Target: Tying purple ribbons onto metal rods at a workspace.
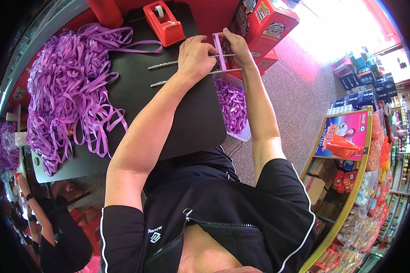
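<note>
A narrow purple ribbon point(219, 51) stands across two thin metal rods, an upper rod point(163, 65) with a twisted surface and a lower rod point(159, 83), which stick out past the table's right edge. My left hand point(196, 57) is closed, its curled fingertips against the ribbon beside the upper rod. On the ribbon's other side, my right hand point(239, 49) pinches near its upper end, with the wrist close to the rod tips. Below, a pale plastic bin point(245, 134) holds a pile of purple ribbon pieces point(232, 102).
A big tangled heap of purple ribbon point(70, 86) covers the left of the dark table point(187, 129). A red tape dispenser point(165, 25) stands at the far edge. Red cartons point(264, 27) rise beyond my right hand. Stocked shelves point(346, 182) line the right; another person point(61, 232) sits lower left.
</note>
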`<state>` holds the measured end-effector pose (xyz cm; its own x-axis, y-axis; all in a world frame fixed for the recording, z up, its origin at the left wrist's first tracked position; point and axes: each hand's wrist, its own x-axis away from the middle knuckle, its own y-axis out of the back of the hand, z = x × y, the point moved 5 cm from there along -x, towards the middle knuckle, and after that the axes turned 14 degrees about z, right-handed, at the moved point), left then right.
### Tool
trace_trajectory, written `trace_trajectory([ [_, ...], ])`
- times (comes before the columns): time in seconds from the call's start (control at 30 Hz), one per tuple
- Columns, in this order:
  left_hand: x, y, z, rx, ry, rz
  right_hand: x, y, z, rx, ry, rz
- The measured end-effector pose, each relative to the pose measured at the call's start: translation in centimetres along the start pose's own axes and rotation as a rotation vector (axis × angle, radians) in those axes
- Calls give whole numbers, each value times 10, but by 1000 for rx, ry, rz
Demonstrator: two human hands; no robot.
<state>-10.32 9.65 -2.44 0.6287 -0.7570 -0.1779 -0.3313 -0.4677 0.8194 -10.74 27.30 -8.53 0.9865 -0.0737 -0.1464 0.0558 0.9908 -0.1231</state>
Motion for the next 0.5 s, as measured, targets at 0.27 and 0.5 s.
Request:
trace_trajectory([
  [0.27,0,1,-3,13,-58,-56,6,2,-35,-77,-107,44],
  [0.5,0,1,-4,12,-38,-38,84,1,-45,399,-195,-13],
])
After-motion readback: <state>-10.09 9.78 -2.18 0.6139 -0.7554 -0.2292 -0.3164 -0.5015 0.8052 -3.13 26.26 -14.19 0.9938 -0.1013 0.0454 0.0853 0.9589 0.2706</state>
